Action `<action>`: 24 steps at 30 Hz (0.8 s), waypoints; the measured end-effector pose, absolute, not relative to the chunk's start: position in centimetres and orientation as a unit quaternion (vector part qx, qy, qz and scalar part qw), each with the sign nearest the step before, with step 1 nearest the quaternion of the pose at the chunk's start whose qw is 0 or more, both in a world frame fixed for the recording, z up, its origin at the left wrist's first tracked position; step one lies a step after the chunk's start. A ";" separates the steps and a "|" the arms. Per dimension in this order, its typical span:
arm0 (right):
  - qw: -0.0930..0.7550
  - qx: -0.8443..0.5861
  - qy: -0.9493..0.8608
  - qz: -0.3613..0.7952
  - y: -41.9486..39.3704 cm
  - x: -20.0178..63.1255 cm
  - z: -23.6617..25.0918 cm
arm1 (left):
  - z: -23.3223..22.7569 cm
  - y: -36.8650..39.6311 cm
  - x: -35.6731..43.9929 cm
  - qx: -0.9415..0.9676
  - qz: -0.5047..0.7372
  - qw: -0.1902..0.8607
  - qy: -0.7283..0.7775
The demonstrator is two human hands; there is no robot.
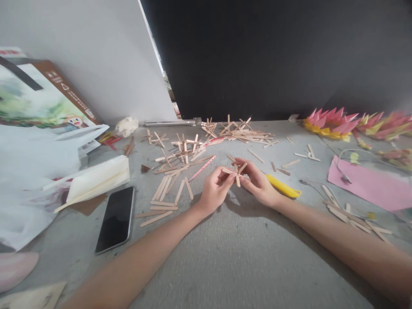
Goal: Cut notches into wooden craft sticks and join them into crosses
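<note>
Both my hands meet over the middle of the table around a small star-shaped piece of crossed popsicle sticks (238,177). My left hand (216,189) pinches it from the left between thumb and fingers. From the other side my right hand (257,184) grips it, thumb in front and fingers behind. Loose popsicle sticks (165,189) lie in rows left of my left hand. A red-and-white patterned pencil (202,167) rests just beyond them. Beside my right hand is a yellow cutter (283,187), partly covered by the hand.
At the back lies a heap of sticks and crossed pieces (247,135). A black phone (116,219), white plastic bag (35,171) and picture box (48,94) occupy the left. Pink-and-yellow paper crowns (331,124), pink paper (370,182) and more sticks (354,219) are at right.
</note>
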State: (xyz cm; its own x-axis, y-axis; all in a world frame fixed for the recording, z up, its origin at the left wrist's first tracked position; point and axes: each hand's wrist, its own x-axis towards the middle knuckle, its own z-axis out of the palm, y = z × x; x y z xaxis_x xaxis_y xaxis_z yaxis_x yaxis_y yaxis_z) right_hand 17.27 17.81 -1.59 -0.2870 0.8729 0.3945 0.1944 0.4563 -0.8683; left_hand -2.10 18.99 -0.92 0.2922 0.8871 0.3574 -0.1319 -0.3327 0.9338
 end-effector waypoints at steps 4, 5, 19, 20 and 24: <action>0.453 -0.372 -0.720 0.372 17.8 17.5 -1.6 | -0.9 19.0 -2.0 0.624 0.509 0.516 0.293; 0.454 -0.369 -0.719 0.376 17.8 17.5 -1.5 | -0.9 19.0 -2.0 0.622 0.508 0.519 0.294; 0.473 -0.347 -0.754 0.296 18.1 17.7 -1.5 | -0.7 18.8 -2.2 0.637 0.486 0.526 0.285; 0.473 -0.347 -0.755 0.293 18.1 17.7 -1.6 | -0.7 18.8 -2.2 0.640 0.485 0.524 0.285; 0.470 -0.354 -0.756 0.288 18.1 17.8 -1.8 | -0.7 18.8 -2.2 0.647 0.484 0.514 0.289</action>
State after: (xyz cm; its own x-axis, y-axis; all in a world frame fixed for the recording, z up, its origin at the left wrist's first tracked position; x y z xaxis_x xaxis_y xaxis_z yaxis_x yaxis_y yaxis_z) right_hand 17.84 18.08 -1.75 -0.3078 0.8056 0.5062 0.2643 0.5835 -0.7679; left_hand -2.21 18.79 -0.72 0.3643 0.8711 0.3294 -0.1235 -0.3054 0.9442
